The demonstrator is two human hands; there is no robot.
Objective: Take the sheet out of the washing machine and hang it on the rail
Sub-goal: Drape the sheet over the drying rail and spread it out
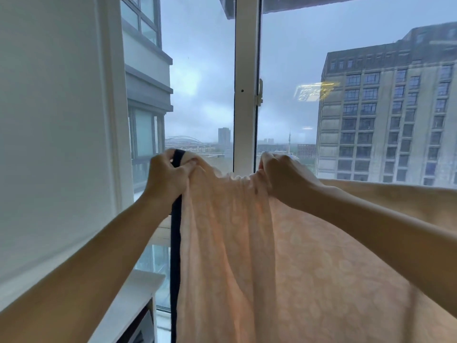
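A pale peach sheet (247,243) with a faint pattern and a dark navy border (176,243) hangs in front of me, its top edge bunched between both hands. My left hand (165,174) grips the corner at the navy border. My right hand (279,174) grips the bunched top edge further right. The sheet spreads on to the right (395,194), draped over something I cannot see. No rail and no washing machine are in view.
A large window with a white frame post (246,95) is straight ahead, with tall buildings (385,120) outside. A white wall (54,120) stands at the left. A white ledge or cabinet top (138,288) lies at the lower left.
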